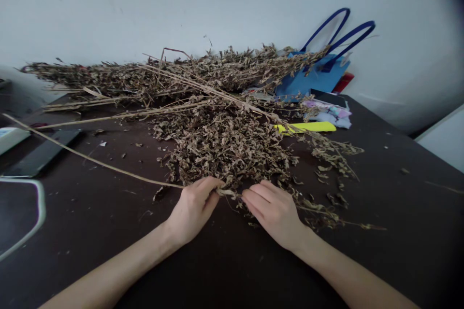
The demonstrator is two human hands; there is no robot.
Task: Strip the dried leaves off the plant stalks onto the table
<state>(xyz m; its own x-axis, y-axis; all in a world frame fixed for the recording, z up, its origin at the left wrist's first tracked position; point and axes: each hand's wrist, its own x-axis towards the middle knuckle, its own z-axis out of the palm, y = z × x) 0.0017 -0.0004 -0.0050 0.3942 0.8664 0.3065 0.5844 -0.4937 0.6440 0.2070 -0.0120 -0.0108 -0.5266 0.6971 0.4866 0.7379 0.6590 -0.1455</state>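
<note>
My left hand (pixel 194 207) is closed round a long, thin dried stalk (pixel 108 166), whose bare end reaches out to the far left. Just to its right, my right hand (pixel 275 210) has its fingers pressed together on the leafy part of the same plant. A leafy end (pixel 319 215) sticks out to the right from under that hand. Directly beyond both hands lies a heap of dried, curled leaves (pixel 224 145). A short gap with a few leaves separates the fingertips.
Behind the heap, a long bundle of dried plants (pixel 145 79) lies along the wall. At the right are a blue bag (pixel 308 79), a yellow strip (pixel 311 127), a phone (pixel 329 98) and patterned cloth. A dark flat object (pixel 43 153) and a white cable (pixel 41 203) lie left.
</note>
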